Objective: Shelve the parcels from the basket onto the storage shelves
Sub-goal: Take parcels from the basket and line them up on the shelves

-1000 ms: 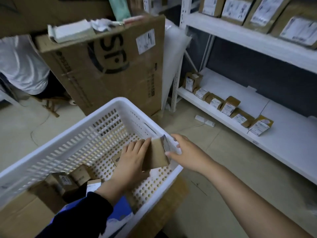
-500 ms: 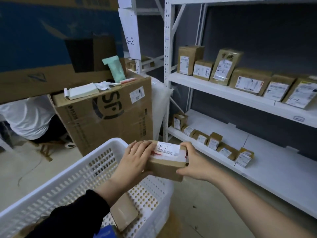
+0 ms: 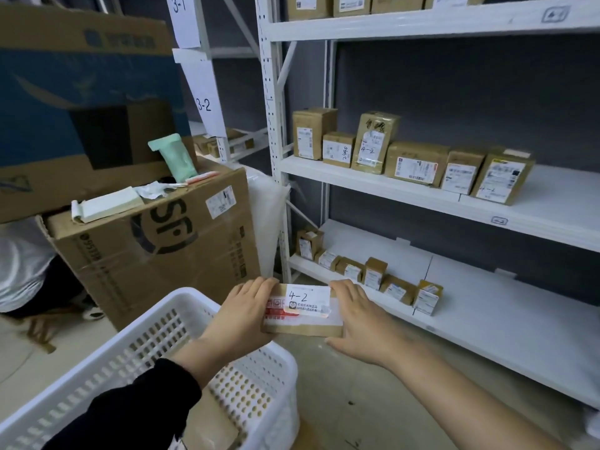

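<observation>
Above the basket's (image 3: 146, 332) far right corner, the parcel (image 3: 303, 315) sits level between both hands, its handwritten "4-2" label facing up; the left hand (image 3: 242, 315) wraps one end and the right hand (image 3: 360, 323) clasps the other, fingers curled over the top edge. A second ago it lay low inside the basket, label unseen. The pick looks done, and it likely belongs on the middle shelf (image 3: 373, 186), up and right of the basket, beside the upright box (image 3: 373, 142) also marked 4-2.
</observation>
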